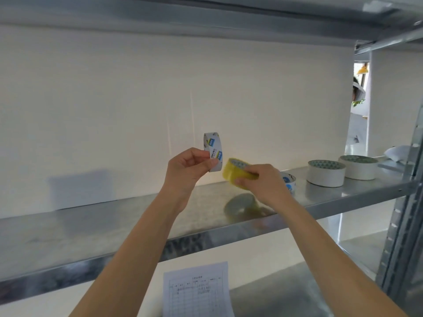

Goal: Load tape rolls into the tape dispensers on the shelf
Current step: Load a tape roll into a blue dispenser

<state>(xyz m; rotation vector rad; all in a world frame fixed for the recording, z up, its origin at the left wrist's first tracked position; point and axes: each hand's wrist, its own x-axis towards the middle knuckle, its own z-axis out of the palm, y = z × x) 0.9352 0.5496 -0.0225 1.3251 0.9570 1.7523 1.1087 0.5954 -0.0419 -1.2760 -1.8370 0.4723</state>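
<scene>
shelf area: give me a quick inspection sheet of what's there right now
surface: metal shelf, shiny
job's things: yellow tape roll and white labelled ring, both held; small blue-and-white roll, near white roll and far white roll on the shelf; no dispenser seen
clutter: printed form on the lower shelf
grippers: left hand pinches the ring; right hand grips the yellow roll
cables: nothing seen
surroundings: white wall behind; person partly visible at right
</scene>
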